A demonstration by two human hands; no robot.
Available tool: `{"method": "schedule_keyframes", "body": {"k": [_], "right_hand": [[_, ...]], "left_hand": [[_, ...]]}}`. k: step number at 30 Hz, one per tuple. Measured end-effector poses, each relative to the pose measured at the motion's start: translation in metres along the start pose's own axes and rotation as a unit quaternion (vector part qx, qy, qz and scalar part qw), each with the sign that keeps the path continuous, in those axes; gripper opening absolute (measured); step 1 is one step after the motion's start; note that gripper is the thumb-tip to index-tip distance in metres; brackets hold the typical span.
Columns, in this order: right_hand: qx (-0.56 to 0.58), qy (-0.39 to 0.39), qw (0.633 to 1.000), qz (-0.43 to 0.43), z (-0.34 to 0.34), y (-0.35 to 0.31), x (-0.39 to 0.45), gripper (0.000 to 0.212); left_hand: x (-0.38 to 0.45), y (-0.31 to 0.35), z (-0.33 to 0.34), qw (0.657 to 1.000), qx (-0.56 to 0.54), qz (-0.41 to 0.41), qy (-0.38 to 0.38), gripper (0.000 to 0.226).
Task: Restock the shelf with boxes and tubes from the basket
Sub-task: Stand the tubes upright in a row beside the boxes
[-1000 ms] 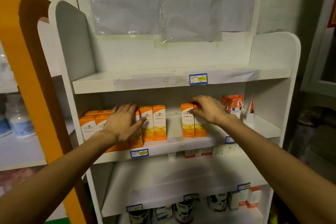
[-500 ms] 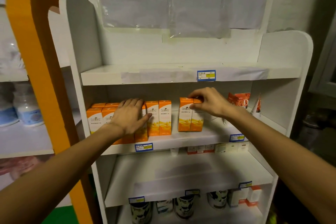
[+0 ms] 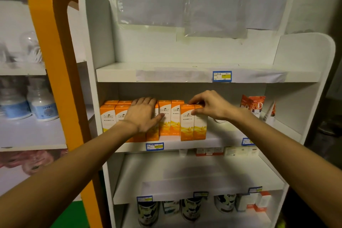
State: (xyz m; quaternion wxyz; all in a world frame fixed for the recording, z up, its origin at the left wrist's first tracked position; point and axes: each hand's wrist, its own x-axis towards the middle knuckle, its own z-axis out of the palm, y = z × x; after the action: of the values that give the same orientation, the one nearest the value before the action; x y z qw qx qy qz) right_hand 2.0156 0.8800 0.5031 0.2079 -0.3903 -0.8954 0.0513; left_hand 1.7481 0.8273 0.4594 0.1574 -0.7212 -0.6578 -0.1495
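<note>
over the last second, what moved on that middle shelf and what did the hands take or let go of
The right hand, pinching the tops of the two rightmost orange cardboard boxes, drew that pair toward the front edge of the white middle shelf and closer to the row, nearly closing the gap. Nothing was let go. The left hand stayed flat against the left group of orange boxes, which did not shift.

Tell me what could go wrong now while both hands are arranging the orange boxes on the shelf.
The right hand pinches the tops of two tall orange cardboard boxes standing near the white shelf's front edge; a tug could tip them off. The left hand presses the neighbouring upright orange row, which may topple like dominoes.
</note>
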Motion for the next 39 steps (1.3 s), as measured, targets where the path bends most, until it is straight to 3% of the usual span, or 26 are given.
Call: {"method": "schedule_keyframes", "body": {"k": [7, 20, 24, 27, 30, 33, 36, 39], "right_hand": [[0.025, 0.023, 0.999, -0.015, 0.020, -0.017, 0.013, 0.041], [-0.080, 0.079, 0.991, -0.070, 0.038, -0.036, 0.026, 0.040], [-0.102, 0.109, 0.986, -0.068, 0.048, -0.038, 0.026, 0.041], [-0.093, 0.134, 0.985, -0.061, 0.053, -0.035, 0.022, 0.042], [-0.042, 0.188, 0.980, -0.050, 0.060, -0.025, 0.012, 0.045], [0.008, 0.239, 0.971, 0.013, 0.072, -0.010, 0.004, 0.065], [0.201, 0.193, 0.952, 0.124, 0.086, -0.003, 0.001, 0.082], [0.392, 0.122, 0.897, 0.163, 0.099, -0.006, 0.003, 0.072]], "left_hand": [[0.000, 0.000, -0.004, 1.000, 0.005, 0.000, -0.021, 0.081], [0.002, -0.001, -0.016, 0.998, -0.031, 0.014, -0.058, 0.082], [0.011, 0.002, -0.025, 0.997, -0.021, 0.049, -0.049, 0.081], [0.022, 0.006, -0.030, 0.993, -0.019, 0.077, -0.087, 0.083], [0.030, 0.007, -0.029, 0.986, -0.020, 0.102, -0.134, 0.075], [0.032, 0.004, -0.026, 0.983, -0.029, 0.114, -0.142, 0.070], [0.034, 0.004, -0.028, 0.983, -0.042, 0.111, -0.142, 0.067], [0.038, 0.007, -0.030, 0.982, -0.030, 0.114, -0.148, 0.065]]}}
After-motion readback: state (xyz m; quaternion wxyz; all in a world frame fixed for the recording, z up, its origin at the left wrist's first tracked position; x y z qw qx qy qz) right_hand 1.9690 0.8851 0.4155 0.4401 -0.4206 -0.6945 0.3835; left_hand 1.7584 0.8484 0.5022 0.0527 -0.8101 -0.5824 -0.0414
